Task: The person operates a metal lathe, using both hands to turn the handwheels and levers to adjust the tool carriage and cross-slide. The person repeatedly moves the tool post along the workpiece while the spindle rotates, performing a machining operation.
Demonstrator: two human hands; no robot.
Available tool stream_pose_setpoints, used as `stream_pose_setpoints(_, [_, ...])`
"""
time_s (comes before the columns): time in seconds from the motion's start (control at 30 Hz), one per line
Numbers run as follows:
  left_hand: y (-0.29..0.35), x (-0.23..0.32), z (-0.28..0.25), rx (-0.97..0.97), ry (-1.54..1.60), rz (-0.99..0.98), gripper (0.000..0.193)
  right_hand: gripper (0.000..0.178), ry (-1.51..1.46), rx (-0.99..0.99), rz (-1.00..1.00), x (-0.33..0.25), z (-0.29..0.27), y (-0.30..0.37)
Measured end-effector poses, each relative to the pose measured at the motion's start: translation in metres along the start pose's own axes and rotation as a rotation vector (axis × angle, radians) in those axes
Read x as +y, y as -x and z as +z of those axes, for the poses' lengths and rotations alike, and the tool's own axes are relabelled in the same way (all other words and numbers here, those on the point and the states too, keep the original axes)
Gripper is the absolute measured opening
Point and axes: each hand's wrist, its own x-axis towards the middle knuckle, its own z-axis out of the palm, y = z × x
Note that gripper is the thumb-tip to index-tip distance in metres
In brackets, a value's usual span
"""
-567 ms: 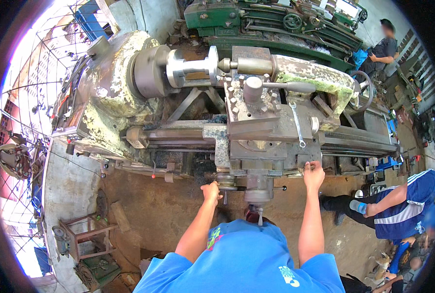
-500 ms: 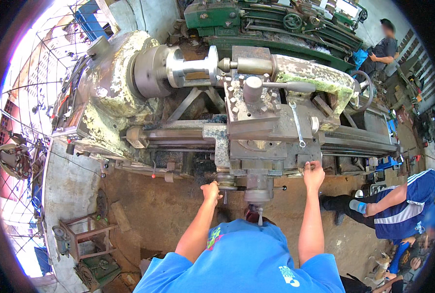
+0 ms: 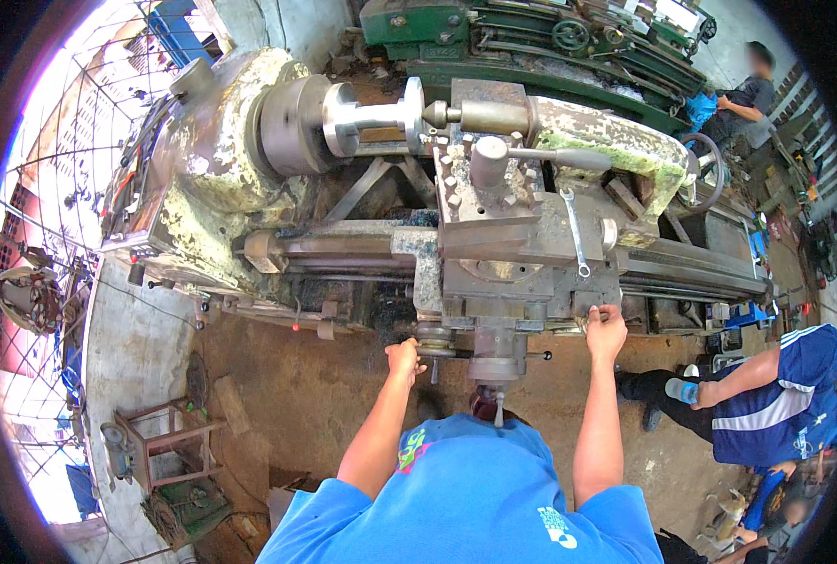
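Note:
In front of me stands a metal lathe with chipped cream paint. A flanged steel workpiece [image 3: 377,115] sits between its chuck [image 3: 292,122] and the pointed tailstock centre [image 3: 434,115]. My left hand [image 3: 403,361] is closed on the rim of the carriage handwheel [image 3: 434,342], low on the apron. My right hand [image 3: 607,333] is closed at the front right edge of the carriage; its fingertips hide what they pinch. A wrench [image 3: 576,233] lies on the carriage, beyond that hand. The square tool post [image 3: 490,209] with its long clamp lever [image 3: 560,158] stands near the workpiece.
A green lathe [image 3: 531,52] stands behind. At the right, one person [image 3: 781,395] in blue sits close to my right arm, and another [image 3: 752,94] sits farther back. A metal-framed stand [image 3: 169,442] is at the lower left. A ball-ended lever [image 3: 545,355] sticks out between my hands.
The view has shifted slightly, so the lathe sits a little differently in the picture. Both hands keep to the same places on the machine.

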Motion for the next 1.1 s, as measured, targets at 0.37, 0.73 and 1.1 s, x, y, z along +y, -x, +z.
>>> stream_pose_setpoints(0.37, [0.0069,0.0040,0.0017,0.049,0.039,0.006,0.020,0.019,-0.072,-0.024,0.049,-0.0013,-0.0020,-0.0002])
stream_pose_setpoints(0.73, [0.0037,0.0064,-0.0023,-0.002,0.042,-0.038,0.017,0.019,-0.038,-0.026,0.067,-0.0045,-0.0039,-0.0004])
stream_pose_setpoints(1.1, [0.0057,0.0103,-0.0048,-0.020,0.022,-0.054,0.016,0.020,-0.041,-0.036,0.091,-0.0064,-0.0046,-0.0005])
